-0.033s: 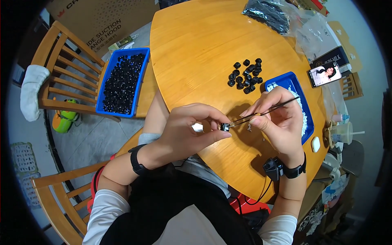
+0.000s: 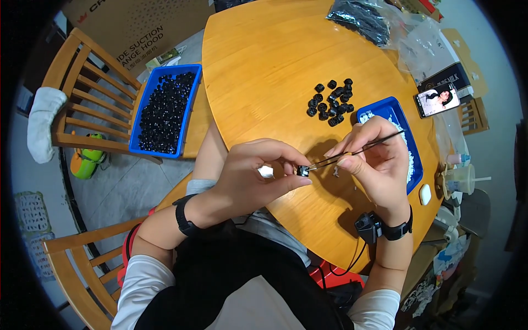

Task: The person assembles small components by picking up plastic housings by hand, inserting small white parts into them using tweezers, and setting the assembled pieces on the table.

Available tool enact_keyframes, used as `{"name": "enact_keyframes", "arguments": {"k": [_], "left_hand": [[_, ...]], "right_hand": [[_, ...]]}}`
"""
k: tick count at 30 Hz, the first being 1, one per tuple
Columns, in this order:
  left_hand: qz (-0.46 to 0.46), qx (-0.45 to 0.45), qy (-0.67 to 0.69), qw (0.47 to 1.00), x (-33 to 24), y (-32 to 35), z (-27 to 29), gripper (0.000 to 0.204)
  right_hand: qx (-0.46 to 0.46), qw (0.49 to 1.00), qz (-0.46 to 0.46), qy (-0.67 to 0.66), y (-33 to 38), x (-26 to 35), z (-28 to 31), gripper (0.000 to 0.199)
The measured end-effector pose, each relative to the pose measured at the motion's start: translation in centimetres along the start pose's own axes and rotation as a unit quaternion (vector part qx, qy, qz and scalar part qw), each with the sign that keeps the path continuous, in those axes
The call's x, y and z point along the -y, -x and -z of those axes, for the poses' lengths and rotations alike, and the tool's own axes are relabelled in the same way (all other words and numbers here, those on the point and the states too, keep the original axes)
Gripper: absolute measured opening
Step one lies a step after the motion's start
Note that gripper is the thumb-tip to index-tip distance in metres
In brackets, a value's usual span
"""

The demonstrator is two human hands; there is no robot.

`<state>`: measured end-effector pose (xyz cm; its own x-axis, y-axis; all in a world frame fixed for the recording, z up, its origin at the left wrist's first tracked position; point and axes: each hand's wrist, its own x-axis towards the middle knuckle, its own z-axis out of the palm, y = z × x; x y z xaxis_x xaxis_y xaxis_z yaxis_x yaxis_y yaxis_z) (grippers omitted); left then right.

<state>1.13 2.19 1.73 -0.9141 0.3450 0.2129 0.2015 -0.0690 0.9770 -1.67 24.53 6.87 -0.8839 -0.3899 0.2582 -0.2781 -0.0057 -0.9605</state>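
Pinching a small black plastic piece (image 2: 302, 171) in its grip, the left hand (image 2: 254, 175) meets thin black tweezers (image 2: 352, 153) clamped by the right hand (image 2: 374, 159) above the round wooden surface (image 2: 264, 71).

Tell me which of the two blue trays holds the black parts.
The larger blue tray on the wooden chair at the person's left is full of black parts. The smaller tray on the table holds white bits.

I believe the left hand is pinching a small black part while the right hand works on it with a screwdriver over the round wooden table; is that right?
Nearly. The head view shows the right hand holding thin tweezers, not a screwdriver. The rest stands: the left hand pinches a small black part over the round wooden table.
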Motion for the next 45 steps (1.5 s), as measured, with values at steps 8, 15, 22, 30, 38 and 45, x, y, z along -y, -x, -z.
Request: {"name": "enact_keyframes", "arguments": {"k": [8,15,22,30,38,45], "left_hand": [[-0.031,0.013,-0.038,0.999,-0.13,-0.13,0.26,0.024],[-0.028,0.007,-0.028,0.999,0.15,-0.03,0.25,0.025],[-0.023,0.007,-0.018,1.000,0.26,0.08,0.18,0.025],[-0.010,0.005,-0.011,1.000,0.29,0.12,0.11,0.025],[-0.018,0.009,-0.026,0.999,0.14,-0.01,0.14,0.024],[-0.032,-0.001,-0.022,0.999,0.40,-0.11,0.07,0.021]], "right_hand": [[0.009,1.000,0.001,-0.007,0.06,-0.17,0.10,0.021],[0.006,1.000,0.015,0.000,0.03,0.16,0.03,0.022],[0.030,0.999,-0.013,0.031,0.13,0.37,0.48,0.027],[0.026,0.999,-0.018,0.026,0.05,0.28,0.17,0.027],[0.012,1.000,0.004,0.014,0.10,-0.12,0.19,0.019],[0.018,0.998,0.018,0.064,0.14,0.22,0.17,0.018]]}}
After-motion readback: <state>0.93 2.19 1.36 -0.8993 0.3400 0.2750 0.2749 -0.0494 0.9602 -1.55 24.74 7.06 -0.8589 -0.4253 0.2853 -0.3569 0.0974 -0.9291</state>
